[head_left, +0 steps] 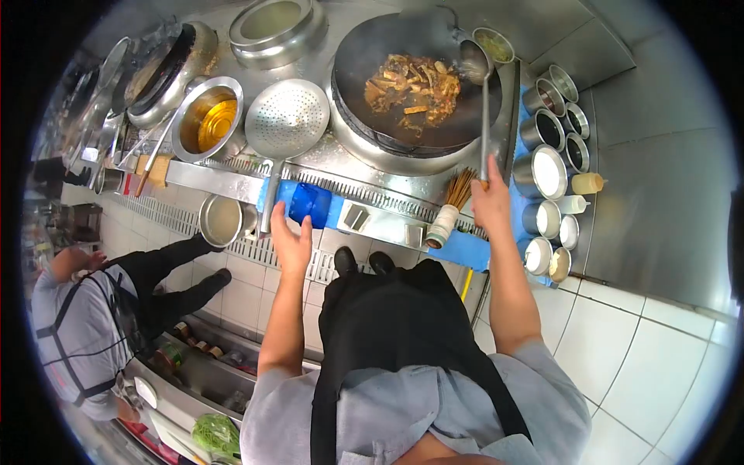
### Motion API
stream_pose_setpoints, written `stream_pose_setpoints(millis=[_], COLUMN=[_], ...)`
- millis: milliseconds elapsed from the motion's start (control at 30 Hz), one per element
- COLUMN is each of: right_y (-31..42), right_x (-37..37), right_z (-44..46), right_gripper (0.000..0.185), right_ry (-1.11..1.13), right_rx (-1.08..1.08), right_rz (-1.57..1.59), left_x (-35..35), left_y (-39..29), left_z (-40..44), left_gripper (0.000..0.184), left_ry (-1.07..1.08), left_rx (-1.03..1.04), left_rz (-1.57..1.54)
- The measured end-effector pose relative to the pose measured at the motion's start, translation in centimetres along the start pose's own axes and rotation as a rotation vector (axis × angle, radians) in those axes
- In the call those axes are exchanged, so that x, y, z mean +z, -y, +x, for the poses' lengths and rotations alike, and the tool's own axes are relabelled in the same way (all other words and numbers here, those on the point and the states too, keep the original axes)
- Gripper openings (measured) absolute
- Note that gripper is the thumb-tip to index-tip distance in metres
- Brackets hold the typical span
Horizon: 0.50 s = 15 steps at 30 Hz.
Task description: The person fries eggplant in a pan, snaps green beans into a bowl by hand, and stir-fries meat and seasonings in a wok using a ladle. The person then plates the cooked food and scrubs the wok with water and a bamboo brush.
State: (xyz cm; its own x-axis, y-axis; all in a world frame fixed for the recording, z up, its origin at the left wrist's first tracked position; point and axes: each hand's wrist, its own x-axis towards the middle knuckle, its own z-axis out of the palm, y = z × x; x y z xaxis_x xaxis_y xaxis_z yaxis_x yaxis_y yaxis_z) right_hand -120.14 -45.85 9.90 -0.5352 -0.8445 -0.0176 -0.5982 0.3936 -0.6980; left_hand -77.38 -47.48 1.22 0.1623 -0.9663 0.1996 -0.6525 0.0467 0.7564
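Observation:
My right hand [491,203] is closed around the handle end of a long ladle [486,128]. The ladle's bowl rests at the right side of a black wok [358,58], beside browned, saucy food pieces [415,87]. Near the counter's front edge, my left hand [293,244] is held with thumb and fingers apart and nothing in it. Just beyond it are a blue, cup-like object [310,205] and the handle of a perforated strainer [287,116], which lies left of the wok. I cannot tell whether the fingers touch either one.
Metal pots of seasonings [550,172] line the right side. A bamboo brush [446,223] stands at the counter edge. To the left are a pot of yellow oil [209,124] and a hanging pan [221,220]. Another person [89,325] works at lower left.

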Motion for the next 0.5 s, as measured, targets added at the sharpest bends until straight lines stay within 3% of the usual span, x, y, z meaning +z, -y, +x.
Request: stream_pose_setpoints(millis=[100,200,233,367,467,500], right_y=[4.5,3.5,4.5,3.1,4.1,3.6], right_x=[1.0,-1.3,-2.6,-3.0,-2.4,-1.6], right_z=[1.1,-0.1,-1.9,-6.1,-5.4,-4.8], right_gripper=[0.071,0.071,0.070,0.069,0.071,0.072], right_ry=[0.228,0.391,0.449,0.239,0.128,0.104], right_rx=[0.118,-0.081,0.008,0.122,0.203,0.172], right_rz=[0.243,0.157,0.303,0.382,0.175,0.241], left_x=[2.4,2.7,3.0,2.2,1.5,1.3], left_y=[1.5,0.8,1.3,1.6,1.0,0.2], left_z=[2.8,4.4,4.9,6.4,6.6,6.3], left_gripper=[0.075,0.078,0.073,0.056,0.053,0.040], left_ry=[0.120,0.228,0.197,0.397,0.403,0.336], left_rx=[-0.045,-0.043,-0.056,-0.019,-0.086,-0.185], left_rz=[0.077,0.279,0.270,0.382,0.100,0.033])
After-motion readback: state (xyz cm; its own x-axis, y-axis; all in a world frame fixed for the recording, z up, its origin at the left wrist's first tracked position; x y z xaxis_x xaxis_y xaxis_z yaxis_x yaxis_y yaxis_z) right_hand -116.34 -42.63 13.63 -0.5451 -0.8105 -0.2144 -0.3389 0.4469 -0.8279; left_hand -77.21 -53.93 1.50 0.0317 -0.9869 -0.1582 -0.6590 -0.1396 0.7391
